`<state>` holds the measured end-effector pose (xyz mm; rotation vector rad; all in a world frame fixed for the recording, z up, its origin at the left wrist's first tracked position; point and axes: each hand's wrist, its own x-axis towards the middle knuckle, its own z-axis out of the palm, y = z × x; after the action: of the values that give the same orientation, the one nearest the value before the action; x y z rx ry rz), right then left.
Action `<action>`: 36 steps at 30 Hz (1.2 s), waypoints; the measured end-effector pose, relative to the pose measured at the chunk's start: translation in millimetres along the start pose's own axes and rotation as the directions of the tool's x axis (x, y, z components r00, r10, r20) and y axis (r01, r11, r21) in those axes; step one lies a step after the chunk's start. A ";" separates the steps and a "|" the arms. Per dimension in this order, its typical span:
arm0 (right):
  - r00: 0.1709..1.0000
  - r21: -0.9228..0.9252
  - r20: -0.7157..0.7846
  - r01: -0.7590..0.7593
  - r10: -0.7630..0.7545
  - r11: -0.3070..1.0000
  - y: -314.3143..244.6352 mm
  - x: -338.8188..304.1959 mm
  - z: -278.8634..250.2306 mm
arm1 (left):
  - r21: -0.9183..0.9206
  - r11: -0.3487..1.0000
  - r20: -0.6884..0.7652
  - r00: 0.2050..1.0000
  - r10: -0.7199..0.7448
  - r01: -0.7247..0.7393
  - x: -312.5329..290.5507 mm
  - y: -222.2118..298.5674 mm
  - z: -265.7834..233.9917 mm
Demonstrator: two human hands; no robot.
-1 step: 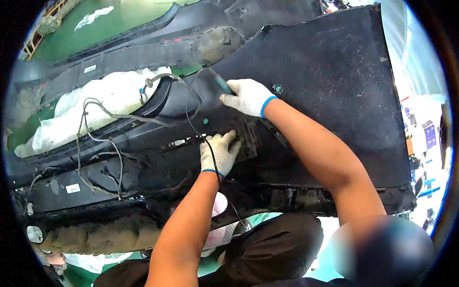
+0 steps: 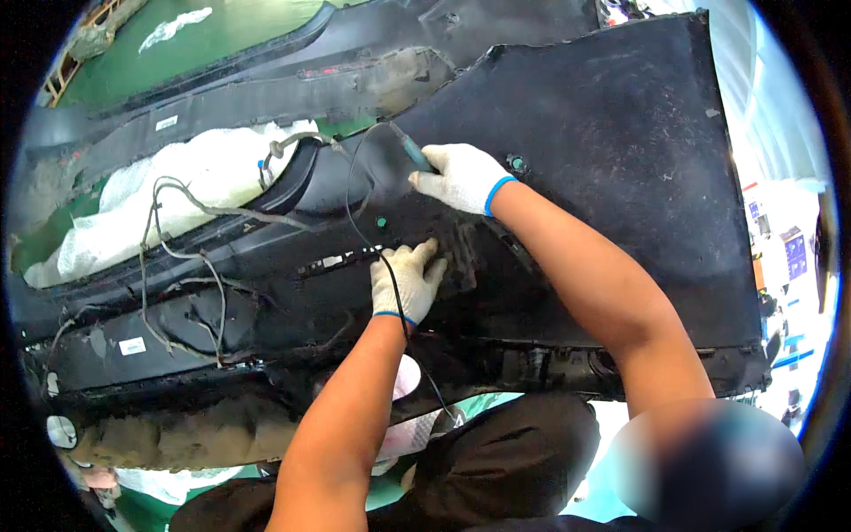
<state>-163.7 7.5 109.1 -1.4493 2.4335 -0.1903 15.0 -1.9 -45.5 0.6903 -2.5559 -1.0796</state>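
In my right hand (image 2: pixel 465 180), in a white knit glove with a blue cuff, is a slim corded tool with a grey-green handle (image 2: pixel 415 152). The fist hides its working end. A thin black cord (image 2: pixel 358 229) leaves the handle's far end, loops down and runs across the back of my left hand (image 2: pixel 405 282). That hand, gloved alike, lies on a large black plastic car bumper (image 2: pixel 612 168) with its fingers apart. Left of its fingertips is a slot with pale patches (image 2: pixel 333 262). Green round plugs (image 2: pixel 381 222) sit in the bumper.
A grey wiring harness (image 2: pixel 204 211) loops over the bumper's left half. White bubble wrap (image 2: pixel 191 182) lies behind it on the left. Another black bumper (image 2: pixel 523 31) is at the far side. Boxes (image 2: pixel 795 253) stand at the right, and my knees are below the near edge.
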 end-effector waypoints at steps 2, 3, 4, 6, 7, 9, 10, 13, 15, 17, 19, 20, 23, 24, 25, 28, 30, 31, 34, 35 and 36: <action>0.999 -0.019 -0.037 0.020 -0.021 1.000 5.6 0.2 2.8 | 0.003 1.000 0.004 1.000 0.000 0.000 1.9 1.7 1.9; 0.999 -0.012 -0.034 0.018 -0.018 1.000 8.2 -0.4 4.8 | 0.011 1.000 0.016 1.000 -0.010 0.010 -0.7 3.3 3.6; 0.999 -0.001 -0.039 0.016 -0.016 1.000 9.0 0.2 4.8 | 0.025 1.000 0.025 1.000 -0.015 0.015 -1.0 4.7 2.2; 0.999 -0.006 -0.042 0.015 -0.015 1.000 11.5 0.3 6.3 | 0.042 0.999 0.046 0.998 -0.031 0.029 -1.2 5.8 -1.2; 0.999 -0.008 -0.044 0.013 -0.013 1.000 11.9 -0.7 7.0 | 0.045 0.998 0.059 0.997 -0.041 0.038 -1.7 6.1 -2.2; 0.999 0.062 -0.049 0.020 -0.017 0.998 14.4 -2.3 8.3 | 0.042 0.998 0.078 0.995 -0.059 0.056 -1.7 6.1 -2.3; 0.998 0.100 -0.053 0.025 -0.020 0.995 15.1 -1.8 8.7 | 0.047 0.997 0.077 0.995 -0.060 0.057 -1.6 5.9 -2.9; 0.997 0.038 -0.069 0.045 -0.042 0.998 19.7 0.2 11.0 | 0.054 0.997 0.081 0.995 -0.065 0.061 -1.2 7.0 -1.7; 0.997 0.052 -0.073 0.045 -0.041 0.998 20.6 0.8 12.5 | 0.052 0.996 0.089 0.993 -0.074 0.070 -1.0 6.6 0.0; 0.995 0.067 -0.079 0.061 -0.056 0.996 19.0 0.7 12.9 | 0.050 0.997 0.064 0.996 -0.064 0.061 -2.7 6.1 -1.9; 0.994 0.081 -0.079 0.085 -0.078 0.993 17.2 0.5 15.8 | 0.045 0.997 0.057 0.997 -0.060 0.058 -2.6 5.9 -2.0; 0.995 0.070 -0.065 0.078 -0.074 0.994 16.1 0.2 15.2 | 0.041 0.997 0.062 0.996 -0.062 0.059 -1.8 6.3 -1.8; 0.997 0.050 -0.048 0.063 -0.061 0.997 16.4 -0.1 13.4 | 0.047 0.997 0.061 0.996 -0.066 0.063 -1.1 8.0 0.6; 0.997 0.052 -0.059 0.061 -0.058 0.997 21.0 1.8 15.9 | 0.052 0.997 0.057 0.996 -0.067 0.064 -0.9 8.8 1.2; 0.996 0.053 -0.067 0.059 -0.055 0.997 21.9 2.6 16.7 | 0.055 0.996 0.062 0.995 -0.073 0.069 -0.8 9.2 1.9; 0.998 0.072 -0.049 0.032 -0.029 0.997 24.3 2.5 15.7 | 0.061 0.995 0.072 0.994 -0.086 0.082 -0.5 10.3 2.4; 0.998 0.090 -0.045 0.043 -0.039 0.995 22.7 2.8 16.3 | 0.059 0.994 0.074 0.993 -0.093 0.088 -1.7 9.6 1.7; 0.998 0.097 -0.045 0.045 -0.041 0.994 22.6 2.6 15.8 | 0.054 0.995 0.070 0.993 -0.090 0.086 -1.5 9.4 2.0; 0.999 0.072 -0.032 0.026 -0.023 0.997 21.3 4.2 16.7 | 0.038 0.996 0.060 0.995 -0.083 0.081 -0.9 8.6 2.9; 0.999 0.079 -0.030 0.024 -0.022 0.997 20.4 3.9 17.7 | 0.033 0.996 0.057 0.995 -0.081 0.079 -1.0 8.8 2.6; 0.999 0.085 -0.028 0.022 -0.020 0.996 19.6 3.1 18.9 | 0.027 0.997 0.054 0.995 -0.079 0.078 -1.1 8.9 2.8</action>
<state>-175.3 14.9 85.4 -1.4447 2.4008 -0.3168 12.0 5.7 -40.9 0.7844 -2.6126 -1.1073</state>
